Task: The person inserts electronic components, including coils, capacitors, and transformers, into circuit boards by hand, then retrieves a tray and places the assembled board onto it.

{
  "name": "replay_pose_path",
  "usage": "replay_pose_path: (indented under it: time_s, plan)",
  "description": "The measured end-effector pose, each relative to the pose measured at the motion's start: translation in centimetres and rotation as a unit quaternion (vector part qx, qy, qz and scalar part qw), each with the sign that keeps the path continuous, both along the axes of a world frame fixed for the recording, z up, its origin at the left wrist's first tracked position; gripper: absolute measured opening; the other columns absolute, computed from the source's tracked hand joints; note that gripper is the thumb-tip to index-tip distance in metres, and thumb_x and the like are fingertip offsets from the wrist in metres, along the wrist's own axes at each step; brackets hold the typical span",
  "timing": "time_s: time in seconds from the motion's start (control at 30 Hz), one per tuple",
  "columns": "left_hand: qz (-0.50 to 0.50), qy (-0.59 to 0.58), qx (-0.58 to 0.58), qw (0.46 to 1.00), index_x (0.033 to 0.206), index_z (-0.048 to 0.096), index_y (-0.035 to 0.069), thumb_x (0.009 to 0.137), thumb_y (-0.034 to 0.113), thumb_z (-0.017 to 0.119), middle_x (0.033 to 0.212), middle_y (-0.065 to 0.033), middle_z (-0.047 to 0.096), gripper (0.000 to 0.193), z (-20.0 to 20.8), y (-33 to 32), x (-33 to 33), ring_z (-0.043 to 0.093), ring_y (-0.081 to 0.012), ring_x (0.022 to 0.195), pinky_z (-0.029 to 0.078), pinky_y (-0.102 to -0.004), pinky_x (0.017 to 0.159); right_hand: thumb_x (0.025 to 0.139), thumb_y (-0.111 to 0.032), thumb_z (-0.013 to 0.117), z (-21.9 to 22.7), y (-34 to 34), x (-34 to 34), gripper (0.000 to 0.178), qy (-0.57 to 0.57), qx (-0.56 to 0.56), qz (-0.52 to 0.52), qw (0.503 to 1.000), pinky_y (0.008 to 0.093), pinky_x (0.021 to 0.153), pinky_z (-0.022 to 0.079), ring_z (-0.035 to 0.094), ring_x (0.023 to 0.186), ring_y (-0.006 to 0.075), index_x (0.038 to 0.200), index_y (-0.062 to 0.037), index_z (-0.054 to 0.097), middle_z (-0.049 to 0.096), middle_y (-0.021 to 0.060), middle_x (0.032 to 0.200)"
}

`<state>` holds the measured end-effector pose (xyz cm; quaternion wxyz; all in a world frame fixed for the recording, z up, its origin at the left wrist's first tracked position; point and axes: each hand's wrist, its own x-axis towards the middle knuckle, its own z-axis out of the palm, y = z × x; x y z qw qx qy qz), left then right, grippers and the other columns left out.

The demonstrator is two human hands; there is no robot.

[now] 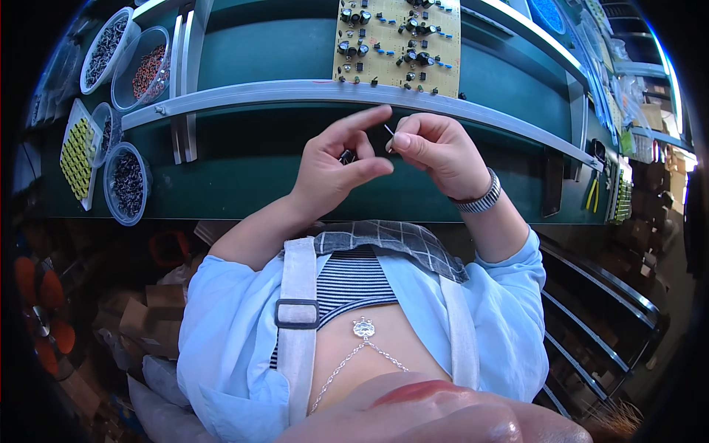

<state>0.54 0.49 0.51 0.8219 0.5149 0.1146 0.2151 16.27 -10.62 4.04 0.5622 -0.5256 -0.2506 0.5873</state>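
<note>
My left hand (319, 168) is over the near side of the green bench, its index finger reaching out and its other fingers curled around small black electronic components (347, 156). Close by on the right, my right hand (443, 151) pinches something small between thumb and index finger. A thin metal lead (388, 129) sticks out of that pinch, while the body of the part is hidden by the fingers. Beyond both hands, a tan circuit board (399, 63) populated with black and blue components rests against a metal rail (295, 92).
At the left are a tub of red-orange components (150, 43), a bowl of dark components (128, 219), other tubs and a white tray (87, 193) with yellow-green parts. Yellow-handled pliers (593, 190) lie at the right, by a dark flat strip (552, 181).
</note>
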Motion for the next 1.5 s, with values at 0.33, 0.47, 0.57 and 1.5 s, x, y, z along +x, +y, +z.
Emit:
replay_pose_path:
  time_s: [0.33, 0.47, 0.57, 1.5]
  plan:
    - [0.131, 0.048, 0.077, 0.987, 0.106, 0.067, 0.005, 0.089, 0.009, 0.064, 0.072, 0.0003, 0.061, 0.018, -0.4, -0.6, -0.1, 0.05, -0.0017, 0.06, 0.038, -0.0164, 0.051, 0.084, -0.017, 0.071, 0.0, 0.4, -1.8, 0.017, -0.184, 0.042, -0.081, 0.979, 0.02, 0.057, 0.045, 0.057, 0.064, 0.0076, 0.091, -0.0026, 0.067, 0.063, 0.0011, 0.075]
    - [0.091, 0.041, -0.038, 0.994, 0.104, 0.065, 0.004, 0.091, 0.014, 0.061, 0.066, 0.0018, 0.055, 0.016, -0.8, -0.4, 0.0, 0.046, -0.0019, 0.055, 0.034, -0.0169, 0.047, 0.079, -0.008, 0.072, 0.2, 1.0, -1.7, 0.017, -0.417, 0.163, -0.107, 0.888, 0.0228, 0.06, 0.049, 0.061, 0.068, 0.0129, 0.095, -0.0022, 0.067, 0.064, 0.0045, 0.078]
    - [0.019, 0.033, -0.133, 0.99, 0.101, 0.062, 0.004, 0.093, 0.017, 0.059, 0.061, 0.0028, 0.049, 0.016, -0.4, 0.6, 0.0, 0.04, -0.0026, 0.05, 0.029, -0.0178, 0.044, 0.077, 0.002, 0.072, 0.7, 1.6, -0.9, 0.023, -0.537, 0.221, -0.067, 0.812, 0.0236, 0.062, 0.049, 0.063, 0.071, 0.0156, 0.098, -0.0016, 0.066, 0.064, 0.0058, 0.079]
    - [-0.085, 0.17, -0.368, 0.91, 0.128, 0.041, 0.001, 0.099, 0.018, 0.038, 0.083, -0.0057, 0.055, 0.034, 0.8, 1.8, 0.7, 0.038, -0.0066, 0.053, 0.029, -0.0196, 0.044, 0.084, -0.026, 0.069, 2.2, 11.3, 13.8, 0.022, -0.719, 0.096, 0.069, 0.684, 0.0237, 0.058, 0.043, 0.051, 0.066, 0.0101, 0.098, -0.0085, 0.071, 0.061, 0.0002, 0.08]
